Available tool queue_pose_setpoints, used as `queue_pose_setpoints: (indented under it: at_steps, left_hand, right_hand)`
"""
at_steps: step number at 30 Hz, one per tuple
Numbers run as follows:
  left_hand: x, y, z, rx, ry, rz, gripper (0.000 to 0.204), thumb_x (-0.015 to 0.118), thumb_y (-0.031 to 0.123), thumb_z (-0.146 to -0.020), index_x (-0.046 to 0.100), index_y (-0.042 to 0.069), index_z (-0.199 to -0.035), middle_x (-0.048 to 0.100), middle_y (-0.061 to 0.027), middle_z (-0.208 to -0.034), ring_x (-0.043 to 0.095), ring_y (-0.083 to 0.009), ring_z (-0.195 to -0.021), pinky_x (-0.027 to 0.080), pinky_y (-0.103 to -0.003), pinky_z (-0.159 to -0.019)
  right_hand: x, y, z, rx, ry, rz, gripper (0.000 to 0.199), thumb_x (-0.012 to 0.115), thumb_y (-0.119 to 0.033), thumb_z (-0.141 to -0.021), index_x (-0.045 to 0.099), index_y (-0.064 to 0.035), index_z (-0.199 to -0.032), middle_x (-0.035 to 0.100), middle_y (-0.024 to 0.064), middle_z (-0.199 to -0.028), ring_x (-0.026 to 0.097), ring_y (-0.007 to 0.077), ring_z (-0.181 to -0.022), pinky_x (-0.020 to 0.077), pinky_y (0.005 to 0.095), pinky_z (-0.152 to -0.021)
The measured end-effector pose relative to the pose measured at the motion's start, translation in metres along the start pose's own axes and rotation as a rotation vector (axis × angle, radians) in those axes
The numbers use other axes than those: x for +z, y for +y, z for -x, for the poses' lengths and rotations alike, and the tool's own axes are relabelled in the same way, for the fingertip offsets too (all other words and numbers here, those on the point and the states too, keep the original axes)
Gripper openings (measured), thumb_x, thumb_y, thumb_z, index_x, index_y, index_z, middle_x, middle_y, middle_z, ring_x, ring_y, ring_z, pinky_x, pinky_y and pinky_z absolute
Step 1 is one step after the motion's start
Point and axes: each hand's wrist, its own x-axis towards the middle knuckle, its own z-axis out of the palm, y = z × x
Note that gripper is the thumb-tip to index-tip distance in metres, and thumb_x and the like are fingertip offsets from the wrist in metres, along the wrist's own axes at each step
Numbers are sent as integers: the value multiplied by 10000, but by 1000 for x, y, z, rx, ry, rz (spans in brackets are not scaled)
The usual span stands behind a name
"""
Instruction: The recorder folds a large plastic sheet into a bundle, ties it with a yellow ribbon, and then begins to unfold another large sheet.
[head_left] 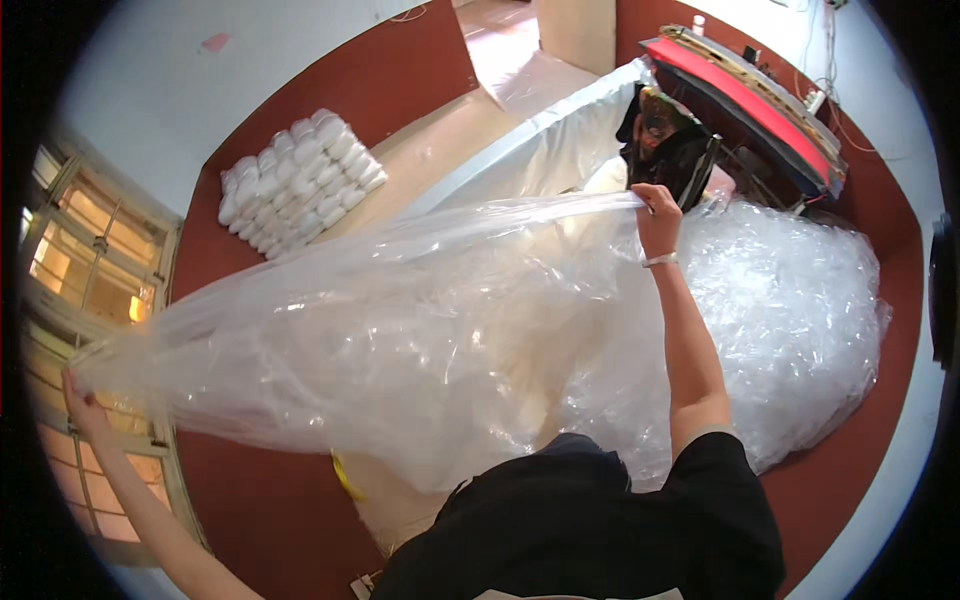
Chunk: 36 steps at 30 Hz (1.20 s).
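Note:
A large clear plastic sheet or bag (pixel 400 320) is stretched between my raised arms, its upper edge pulled nearly straight and the rest hanging in shiny folds. Out at the far left, my left hand (pixel 85 400) is closed round one gathered end, in front of the window. My right hand (pixel 657 215) clutches the other end at the upper right; a light band circles that wrist. Just right of my right forearm bulges a big heap of clear plastic (pixel 780 310). Whether the stretched piece joins the heap I cannot tell.
Stacked white wrapped bundles (pixel 300 180) stand by the far red-and-white wall. A pale sheet-covered barrier (pixel 530 150) runs behind the plastic. Dark bags (pixel 665 150) and red and grey boards (pixel 750 100) lean at the back right. A barred window (pixel 95 260) is at left; a yellow strip (pixel 348 478) lies below.

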Motion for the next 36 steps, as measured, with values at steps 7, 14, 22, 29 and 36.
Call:
queue_pose_setpoints:
  at_steps: [7, 14, 22, 29, 36]
  left_hand:
    - [-86, -97, 89, -252, 219, -10, 376, 581, 297, -833, 540, 59, -1120, 557, -48, -1079, 512, -167, -969, 409, -286, -863]
    - [-153, -217, 265, -613, 75, -363, 306, 521, 210, -830, 568, 21, -1065, 594, -76, -981, 570, -194, -872, 466, -301, -707]
    - [-17, -302, 397, -733, 29, -401, 245, 581, 49, -748, 585, -18, -983, 599, -87, -895, 590, -206, -784, 488, -321, -709]
    - [305, -191, 554, -859, -765, -304, 175, 601, 164, -802, 629, 8, -877, 614, -25, -809, 551, -117, -776, 429, -265, -727]
    - [278, -165, 564, -647, -677, -172, 235, 566, 79, -776, 577, 3, -998, 593, -47, -867, 558, -169, -896, 434, -287, -819]
  right_hand:
    - [-4, 44, 131, 916, -305, 111, 411, 702, -323, -738, 597, -8, -980, 619, 79, -893, 597, 209, -782, 486, 306, -691]
    - [-83, 131, 283, 1333, -372, -39, 227, 598, -276, -771, 654, -59, -809, 560, 45, -574, 499, 134, -520, 399, 311, -484]
    - [-190, 123, 285, 850, -582, 919, 219, 520, -214, -753, 668, -55, -725, 632, 180, -783, 613, 354, -766, 476, 438, -683]
    - [27, -137, 265, 1251, -1197, -886, 246, 508, -219, -883, 618, -9, -950, 646, 88, -913, 617, 180, -856, 479, 298, -764]
    - [45, -220, 269, 1110, -1160, -1351, 338, 481, -276, -906, 571, -10, -1094, 612, 65, -1032, 571, 160, -946, 445, 312, -848]
